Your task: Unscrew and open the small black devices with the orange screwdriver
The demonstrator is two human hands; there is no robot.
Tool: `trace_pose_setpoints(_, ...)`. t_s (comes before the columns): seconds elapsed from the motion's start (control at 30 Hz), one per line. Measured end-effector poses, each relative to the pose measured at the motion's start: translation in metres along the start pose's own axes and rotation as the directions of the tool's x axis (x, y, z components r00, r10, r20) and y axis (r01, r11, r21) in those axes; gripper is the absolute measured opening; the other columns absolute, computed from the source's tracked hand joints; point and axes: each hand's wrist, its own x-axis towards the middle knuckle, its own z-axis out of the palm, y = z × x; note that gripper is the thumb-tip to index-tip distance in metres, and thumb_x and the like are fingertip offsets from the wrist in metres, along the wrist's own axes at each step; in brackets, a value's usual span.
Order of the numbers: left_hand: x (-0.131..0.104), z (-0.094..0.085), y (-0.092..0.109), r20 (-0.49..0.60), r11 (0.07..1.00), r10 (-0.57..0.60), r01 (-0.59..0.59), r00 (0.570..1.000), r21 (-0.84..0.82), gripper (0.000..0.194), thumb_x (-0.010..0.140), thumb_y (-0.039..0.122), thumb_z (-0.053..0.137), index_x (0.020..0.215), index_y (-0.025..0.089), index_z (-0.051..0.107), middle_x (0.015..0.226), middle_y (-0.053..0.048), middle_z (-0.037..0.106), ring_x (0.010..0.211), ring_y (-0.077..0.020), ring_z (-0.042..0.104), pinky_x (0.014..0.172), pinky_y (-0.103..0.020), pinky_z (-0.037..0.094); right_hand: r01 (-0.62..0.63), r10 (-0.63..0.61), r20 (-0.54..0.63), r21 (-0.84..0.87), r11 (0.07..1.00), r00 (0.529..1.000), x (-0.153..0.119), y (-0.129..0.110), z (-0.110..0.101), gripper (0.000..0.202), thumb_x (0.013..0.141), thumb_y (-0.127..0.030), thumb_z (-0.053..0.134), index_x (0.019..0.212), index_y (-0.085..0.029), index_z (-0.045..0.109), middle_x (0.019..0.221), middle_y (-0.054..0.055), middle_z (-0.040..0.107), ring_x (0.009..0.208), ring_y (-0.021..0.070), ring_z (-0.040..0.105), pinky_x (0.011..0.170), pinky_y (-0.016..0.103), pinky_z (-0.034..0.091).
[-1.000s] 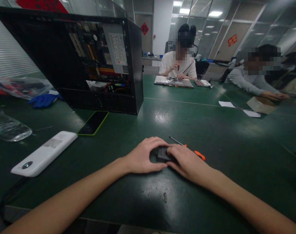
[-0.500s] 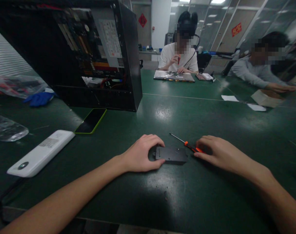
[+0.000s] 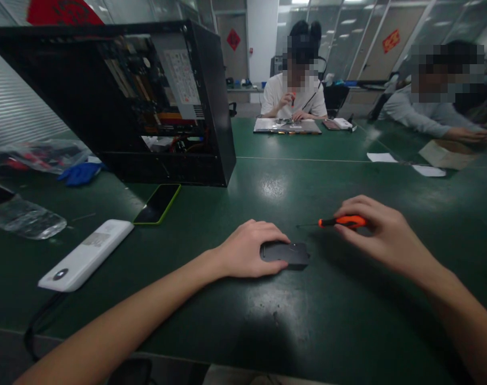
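A small black rectangular box (image 3: 296, 255), perhaps an electronic module, lies flat on the green table (image 3: 211, 331). My left hand (image 3: 256, 250) grips it from the left, thumb along the near side and fingers over the far side. Its right end sticks out past my fingertips. To the right, my right hand (image 3: 369, 222) pinches the handle of an orange and black screwdriver (image 3: 347, 221) just above the table. The thin shaft points left, its tip slightly beyond the far side of the box and apart from it.
An open black computer case (image 3: 217, 117) stands at the far left. Before it lie a green-edged phone (image 3: 158, 204) and a white power bank (image 3: 86, 255) with a black strap. A water bottle (image 3: 26, 216) and blue glove (image 3: 79, 174) are left. Two people sit opposite, one at a flat panel (image 3: 287, 126).
My right hand has lifted the screwdriver off the table and turned its shaft to point left. My left hand has slid further over the black box. The view has shifted slightly.
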Motion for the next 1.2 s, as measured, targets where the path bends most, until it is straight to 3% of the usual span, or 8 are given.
trace_pose_setpoints(0.13,-0.003,0.006,-0.002,-0.019,0.996,-0.013,0.011,1.000,-0.089,0.039,0.088,0.034,0.080,0.124,0.021,0.073,0.124,-0.007,0.074,0.113,-0.0252,0.070,0.101,-0.038,0.050,-0.055,0.084,-0.246,0.123,0.991,0.966,-0.008,-0.017,-0.003,0.024,0.098,-0.031,0.070,0.122,-0.031,0.067,0.107,0.003,0.076,0.095,0.0240,0.075,0.083,0.041,0.062)
trace_pose_setpoints(0.27,-0.008,0.010,-0.001,-0.007,0.994,-0.002,0.001,1.000,-0.112,0.039,0.087,0.030,0.078,0.125,0.022,0.072,0.125,-0.008,0.073,0.116,-0.0265,0.068,0.104,-0.038,0.050,0.097,-0.014,-0.359,0.212,0.972,0.933,-0.021,-0.036,0.008,0.049,0.098,-0.021,0.069,0.144,-0.034,0.057,0.107,0.002,0.076,0.094,0.0230,0.075,0.080,0.041,0.062)
trace_pose_setpoints(0.43,-0.011,0.013,0.000,-0.004,0.993,0.046,-0.046,0.999,-0.110,0.041,0.087,0.027,0.074,0.127,0.021,0.068,0.125,-0.008,0.072,0.117,-0.0268,0.067,0.105,-0.039,0.049,0.165,-0.071,-0.329,0.270,0.949,0.942,-0.028,-0.054,0.018,0.056,0.097,-0.016,0.068,0.148,-0.034,0.054,0.107,0.003,0.074,0.092,0.0233,0.073,0.080,0.043,0.061)
trace_pose_setpoints(0.6,-0.012,0.013,-0.001,-0.009,0.994,0.082,-0.083,0.997,-0.066,0.041,0.087,0.027,0.073,0.127,0.019,0.067,0.125,-0.008,0.072,0.117,-0.0270,0.068,0.102,-0.040,0.049,0.243,-0.128,-0.355,0.301,0.922,0.926,-0.024,-0.054,0.024,0.060,0.093,-0.010,0.070,0.148,-0.027,0.054,0.111,0.004,0.072,0.093,0.0200,0.073,0.077,0.036,0.062)
trace_pose_setpoints(0.9,-0.013,0.015,-0.006,-0.036,0.992,0.096,-0.098,0.995,-0.075,0.040,0.091,0.034,0.075,0.128,0.019,0.067,0.126,-0.009,0.072,0.116,-0.0265,0.068,0.102,-0.040,0.050,0.185,-0.099,-0.321,0.248,0.951,0.942,-0.024,-0.055,0.022,0.060,0.094,-0.010,0.067,0.150,-0.027,0.051,0.108,0.003,0.070,0.093,0.0198,0.072,0.080,0.036,0.059)
trace_pose_setpoints(1.0,-0.013,0.015,-0.005,-0.030,0.990,0.098,-0.101,0.995,-0.094,0.040,0.092,0.034,0.075,0.128,0.019,0.067,0.126,-0.009,0.072,0.116,-0.0259,0.068,0.103,-0.040,0.050,0.133,-0.078,-0.312,0.158,0.978,0.947,-0.024,-0.059,0.017,0.055,0.095,-0.014,0.069,0.146,-0.026,0.053,0.112,0.004,0.070,0.094,0.0205,0.073,0.082,0.036,0.058)
trace_pose_setpoints(1.07,-0.013,0.015,-0.005,-0.028,0.989,0.098,-0.100,0.995,-0.106,0.039,0.092,0.033,0.075,0.128,0.020,0.067,0.126,-0.009,0.072,0.117,-0.0260,0.068,0.103,-0.040,0.050,0.113,-0.111,-0.313,-0.011,0.994,0.943,-0.020,-0.064,0.011,0.044,0.095,-0.022,0.072,0.137,-0.024,0.057,0.114,0.006,0.072,0.093,0.0214,0.073,0.082,0.035,0.057)
trace_pose_setpoints(1.2,-0.014,0.016,-0.005,-0.031,0.988,0.097,-0.100,0.995,-0.116,0.040,0.093,0.035,0.074,0.129,0.020,0.066,0.127,-0.010,0.072,0.118,-0.0269,0.067,0.104,-0.041,0.051,0.165,-0.218,-0.146,-0.308,0.937,0.965,0.001,-0.078,-0.007,0.025,0.101,-0.034,0.064,0.121,-0.021,0.059,0.099,0.006,0.073,0.072,0.0192,0.069,0.064,0.032,0.050)
